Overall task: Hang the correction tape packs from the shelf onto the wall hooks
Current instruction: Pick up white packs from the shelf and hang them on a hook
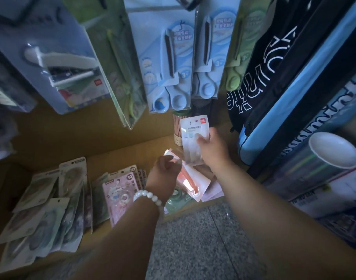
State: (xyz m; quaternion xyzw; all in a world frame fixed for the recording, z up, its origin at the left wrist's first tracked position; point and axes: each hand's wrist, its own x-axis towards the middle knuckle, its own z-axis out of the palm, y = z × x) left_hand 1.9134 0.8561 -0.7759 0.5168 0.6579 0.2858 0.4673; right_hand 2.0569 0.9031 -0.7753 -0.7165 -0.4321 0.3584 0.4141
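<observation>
I have my right hand (210, 147) closed around a white carded pack (194, 138), thumb across its front and fingers behind, holding it upright above the shelf (120, 146) so the punched top edge faces up toward the display wall. That orientation makes sense, I judge, because the hanging hole has to meet a hook; I cannot see a free hook from here. My left hand (166, 168), with a white bead bracelet (147, 196) at the wrist, is curled loosely over the small pile of pink-and-white packs (190, 181) lying on the shelf just below the lifted one. Its fingertips touch the top pack, but I cannot tell whether they actually pinch it or only steady the pile.

More correction tape packs stay on the shelf: a pink pack (120, 196) with a cartoon figure beside my left forearm, and a fanned heap of greenish packs (41, 211) further left, overlapping like dropped cards.

Legible writing is scarce. The pink pack and the one behind it carry a round "30" badge. The white pack has a small red logo square at its top corner, too blurred to read. The blue children's scissors (169, 63) hanging overhead show "3+" and Chinese text I cannot make out. A black bag (262, 63) at right has large white outline lettering, unreadable at this angle.
</observation>
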